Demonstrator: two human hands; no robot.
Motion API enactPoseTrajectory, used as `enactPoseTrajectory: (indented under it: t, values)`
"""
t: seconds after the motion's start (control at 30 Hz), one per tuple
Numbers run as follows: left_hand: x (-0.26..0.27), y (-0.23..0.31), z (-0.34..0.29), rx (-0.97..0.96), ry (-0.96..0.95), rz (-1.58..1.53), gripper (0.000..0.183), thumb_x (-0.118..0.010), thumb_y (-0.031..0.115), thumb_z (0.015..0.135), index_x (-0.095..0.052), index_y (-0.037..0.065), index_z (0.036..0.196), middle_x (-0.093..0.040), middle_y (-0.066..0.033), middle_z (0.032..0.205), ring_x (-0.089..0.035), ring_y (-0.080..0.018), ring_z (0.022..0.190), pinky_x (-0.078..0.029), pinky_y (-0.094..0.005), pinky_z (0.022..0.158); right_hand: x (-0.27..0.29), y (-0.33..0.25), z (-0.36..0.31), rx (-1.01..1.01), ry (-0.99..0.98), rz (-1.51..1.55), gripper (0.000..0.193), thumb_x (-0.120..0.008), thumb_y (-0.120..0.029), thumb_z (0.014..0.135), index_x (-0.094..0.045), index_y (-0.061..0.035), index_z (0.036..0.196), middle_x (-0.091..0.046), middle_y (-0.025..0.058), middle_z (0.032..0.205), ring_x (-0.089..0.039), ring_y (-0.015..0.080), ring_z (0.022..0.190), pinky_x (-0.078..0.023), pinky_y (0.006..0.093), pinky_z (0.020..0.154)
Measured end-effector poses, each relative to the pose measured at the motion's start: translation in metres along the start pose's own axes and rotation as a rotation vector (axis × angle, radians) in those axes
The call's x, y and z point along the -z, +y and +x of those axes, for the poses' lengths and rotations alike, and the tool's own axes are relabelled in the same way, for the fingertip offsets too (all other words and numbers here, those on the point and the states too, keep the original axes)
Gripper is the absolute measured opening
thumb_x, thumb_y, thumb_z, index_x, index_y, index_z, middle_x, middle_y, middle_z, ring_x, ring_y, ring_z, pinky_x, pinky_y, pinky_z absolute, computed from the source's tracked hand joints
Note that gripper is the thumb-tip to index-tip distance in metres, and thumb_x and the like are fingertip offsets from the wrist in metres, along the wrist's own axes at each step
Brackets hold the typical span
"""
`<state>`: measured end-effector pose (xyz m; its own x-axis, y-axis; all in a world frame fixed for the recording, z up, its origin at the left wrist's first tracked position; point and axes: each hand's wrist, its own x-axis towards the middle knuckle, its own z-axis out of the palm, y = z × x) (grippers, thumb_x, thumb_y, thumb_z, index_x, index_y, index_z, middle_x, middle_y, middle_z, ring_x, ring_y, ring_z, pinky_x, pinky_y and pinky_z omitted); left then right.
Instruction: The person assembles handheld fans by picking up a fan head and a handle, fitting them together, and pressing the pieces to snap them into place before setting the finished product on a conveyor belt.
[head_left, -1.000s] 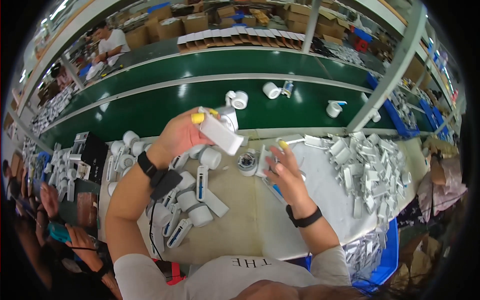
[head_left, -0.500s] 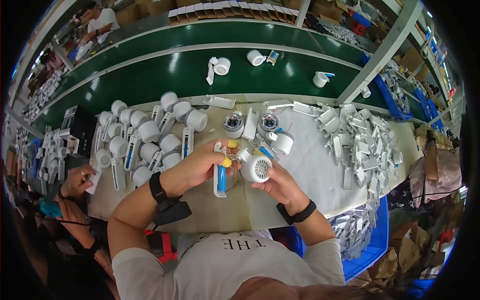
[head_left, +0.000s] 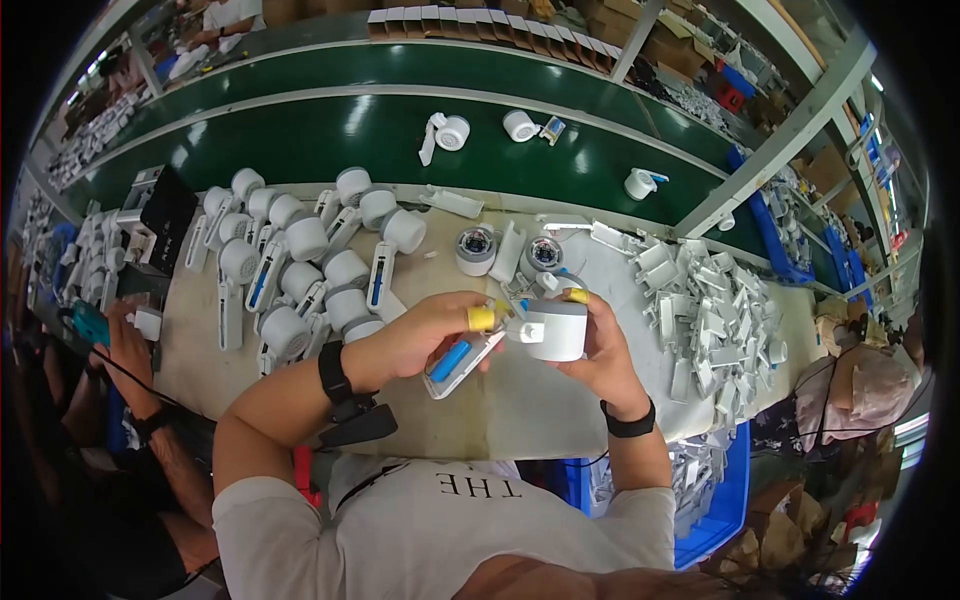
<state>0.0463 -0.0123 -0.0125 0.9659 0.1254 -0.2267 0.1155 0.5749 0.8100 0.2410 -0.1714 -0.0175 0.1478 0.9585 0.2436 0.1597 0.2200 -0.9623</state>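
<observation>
Over the near middle of the table, my left hand [head_left: 425,332] is closed on an opened white fan handle [head_left: 474,369] with a blue battery cell [head_left: 450,361] in it. My right hand [head_left: 612,362] grips the round white fan head [head_left: 557,340], its smooth side toward me. The neck of the head meets the upper end of the tilted handle by my left fingertips; whether they are joined is hidden there. Yellow finger covers [head_left: 481,318] show on both hands. Just beyond lie two motor-side-up fan heads [head_left: 476,247] and a white handle shell [head_left: 508,250].
Many white fans [head_left: 305,238] crowd the table's left side, and white shell pieces [head_left: 710,320] pile up at right. A green conveyor belt [head_left: 300,140] with several fans runs behind. A blue bin [head_left: 735,500] stands below right. At left, a co-worker's hand [head_left: 128,350] is near a black box [head_left: 165,225].
My right hand has turned the fan head, so its grille no longer faces up and its side shows. The handle in my left hand has swung from upright to slanted. The view has shifted slightly.
</observation>
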Motion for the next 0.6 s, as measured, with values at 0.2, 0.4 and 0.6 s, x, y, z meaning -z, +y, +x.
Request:
enactPoseTrajectory:
  t: [0.2, 0.4, 0.6]
  values:
    - [0.008, -0.014, -0.001, -0.176, -0.067, -0.275, 0.026, -0.054, 0.014, 0.084, -0.045, 0.008, 0.108, -0.058, -0.0143, 0.099, -0.059, -0.0366, 0.094, -0.048, -0.0508, 0.083, -0.002, 0.004, 0.01, 0.057, 0.029, -0.065, 0.074, -0.069, 0.009, 0.061, -0.035, -0.0093, 0.125, -0.044, 0.0093, 0.122, -0.047, 0.0229, 0.112, -0.04, 0.0361, 0.092]
    - [0.011, -0.016, -0.017, -0.159, 0.088, -0.343, 0.025, -0.047, 0.01, 0.085, -0.044, 0.005, 0.109, -0.058, -0.012, 0.094, -0.063, -0.0278, 0.08, -0.053, -0.0361, 0.067, -0.01, 0.01, 0.03, 0.193, -0.054, -0.388, 0.072, -0.07, 0.008, 0.061, -0.038, -0.0098, 0.123, -0.039, 0.0107, 0.122, -0.046, 0.0229, 0.112, -0.041, 0.0353, 0.092]
    - [0.014, -0.007, -0.035, -0.225, 0.363, 0.265, 0.021, -0.047, 0.008, 0.081, -0.048, 0.001, 0.1, -0.057, -0.0074, 0.083, -0.057, -0.0127, 0.062, -0.047, -0.0261, 0.053, -0.029, 0.012, 0.053, 0.265, -0.051, -0.471, 0.063, -0.069, 0.004, 0.059, -0.046, -0.0107, 0.115, -0.048, 0.0125, 0.115, -0.049, 0.0274, 0.106, -0.045, 0.0334, 0.084]
